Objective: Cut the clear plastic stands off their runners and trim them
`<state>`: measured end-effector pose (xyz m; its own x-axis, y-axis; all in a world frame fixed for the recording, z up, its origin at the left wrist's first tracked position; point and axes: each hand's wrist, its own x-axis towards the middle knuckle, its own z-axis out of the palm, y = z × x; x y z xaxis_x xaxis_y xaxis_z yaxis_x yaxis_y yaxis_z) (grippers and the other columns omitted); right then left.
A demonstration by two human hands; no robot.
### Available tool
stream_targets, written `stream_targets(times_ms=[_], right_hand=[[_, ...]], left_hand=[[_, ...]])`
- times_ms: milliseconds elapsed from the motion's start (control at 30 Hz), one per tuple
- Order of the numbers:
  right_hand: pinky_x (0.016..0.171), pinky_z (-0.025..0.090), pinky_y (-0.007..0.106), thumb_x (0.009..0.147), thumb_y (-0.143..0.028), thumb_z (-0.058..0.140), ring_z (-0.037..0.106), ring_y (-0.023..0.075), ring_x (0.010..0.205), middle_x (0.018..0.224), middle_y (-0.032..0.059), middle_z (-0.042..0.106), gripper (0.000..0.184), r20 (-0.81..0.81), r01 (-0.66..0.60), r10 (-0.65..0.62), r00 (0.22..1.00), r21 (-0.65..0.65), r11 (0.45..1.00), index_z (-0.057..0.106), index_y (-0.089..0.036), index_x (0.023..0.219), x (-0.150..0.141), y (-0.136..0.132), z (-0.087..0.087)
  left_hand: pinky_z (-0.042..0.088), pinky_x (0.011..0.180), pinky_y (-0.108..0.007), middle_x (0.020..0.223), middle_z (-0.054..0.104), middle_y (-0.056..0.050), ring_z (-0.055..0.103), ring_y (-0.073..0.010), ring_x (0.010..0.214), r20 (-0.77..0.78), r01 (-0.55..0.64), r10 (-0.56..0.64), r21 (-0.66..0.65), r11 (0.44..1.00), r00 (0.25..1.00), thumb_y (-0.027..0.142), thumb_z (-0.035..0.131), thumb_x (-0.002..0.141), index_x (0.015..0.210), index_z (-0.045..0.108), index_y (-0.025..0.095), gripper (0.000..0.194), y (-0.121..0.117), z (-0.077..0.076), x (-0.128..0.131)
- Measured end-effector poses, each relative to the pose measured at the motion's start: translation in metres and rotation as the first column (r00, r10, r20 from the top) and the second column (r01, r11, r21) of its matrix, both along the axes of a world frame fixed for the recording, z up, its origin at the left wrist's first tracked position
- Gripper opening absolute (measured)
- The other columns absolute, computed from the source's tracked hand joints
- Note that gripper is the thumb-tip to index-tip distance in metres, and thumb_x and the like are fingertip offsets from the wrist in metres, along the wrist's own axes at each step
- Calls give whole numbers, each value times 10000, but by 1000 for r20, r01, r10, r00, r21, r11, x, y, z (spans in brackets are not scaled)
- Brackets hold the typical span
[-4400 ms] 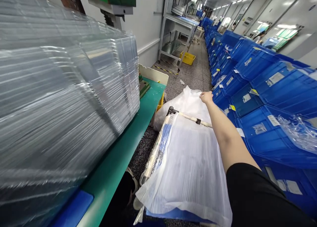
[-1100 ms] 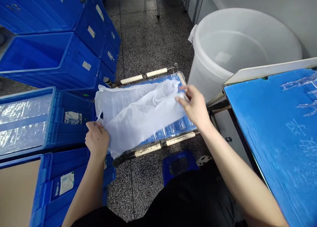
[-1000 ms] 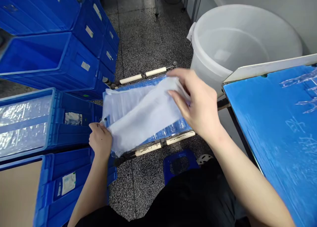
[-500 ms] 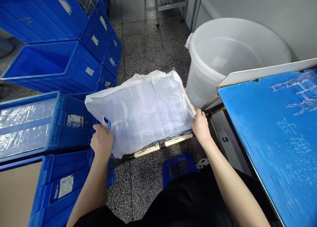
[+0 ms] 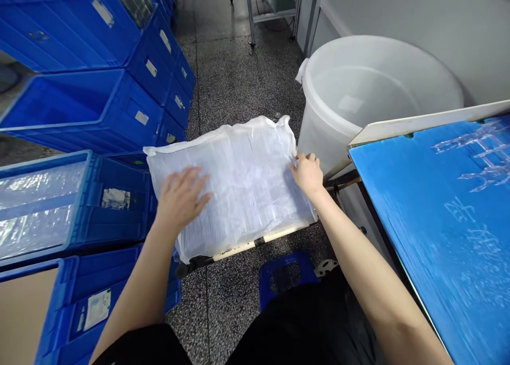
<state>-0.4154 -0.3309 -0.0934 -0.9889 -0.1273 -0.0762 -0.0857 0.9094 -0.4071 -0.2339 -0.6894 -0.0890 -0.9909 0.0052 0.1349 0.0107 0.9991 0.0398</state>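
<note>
A thin white translucent plastic sheet point(image 5: 243, 181), perhaps a bag, lies spread over a padded rack with cream tubes point(image 5: 239, 249) along its near side. My left hand point(image 5: 183, 197) is open, fingers apart, over the sheet's left part; it is slightly blurred, so contact is unclear. At the right edge my right hand point(image 5: 307, 175) rests on the sheet with its fingers bent and the thumb apart from them. It seems open, pressing rather than pinching, and the fingertips are partly hidden. What lies beneath the sheet is covered.
Blue crates point(image 5: 79, 99) are stacked at the left, one holding clear wrapped pieces point(image 5: 48, 189). A large white bin point(image 5: 382, 83) stands at the back right beside a blue-topped table point(image 5: 430, 195) with clear plastic pieces point(image 5: 490, 155). A blue stool point(image 5: 285, 274) is below the rack.
The sheet was folded partly back and now lies flat across the rack. My left hand has let go of its near-left corner and moved up onto it. My right hand has shifted up the right edge.
</note>
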Motion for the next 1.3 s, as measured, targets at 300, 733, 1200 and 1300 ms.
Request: stream_targets(times_ms=[300,733,1200,1300], right_hand=[[1002,611,483,1085,-388,687,715,254,1133,1283,100,718,296,39,75,-72,997,-59,995,703,-171,1287,-44,-2,-20],[1210,432,704,1098,-277,487,433,454,1492,1529,245,560,424,-284,-248,157,946,-323,913,583,-177,1499,110,5,37],[753,708,448,965,-258,578,819,279,952,1048,33,843,463,-540,307,-340,770,-155,939,700,-412,1384,550,221,161],[896,670,495,991,-175,619,786,285,1008,1057,49,819,401,-683,778,-593,425,-58,625,723,-397,1310,652,257,222]], left_hand=[[206,1352,-641,1848,190,-167,136,-394,1724,163,-169,157,63,984,974,519,284,1147,1754,314,242,667,-1,-58,-10],[113,1323,-778,1859,91,-187,27,-486,1714,76,-186,183,32,982,980,496,396,1119,1737,363,210,682,19,-16,-9],[658,972,-750,1485,698,13,728,-479,1232,-649,758,-716,595,-266,259,345,667,683,1559,522,636,935,469,41,126],[616,1120,-679,1568,633,-94,641,-395,1424,-688,552,-720,566,-612,-91,324,748,896,1702,354,487,912,569,82,235]])
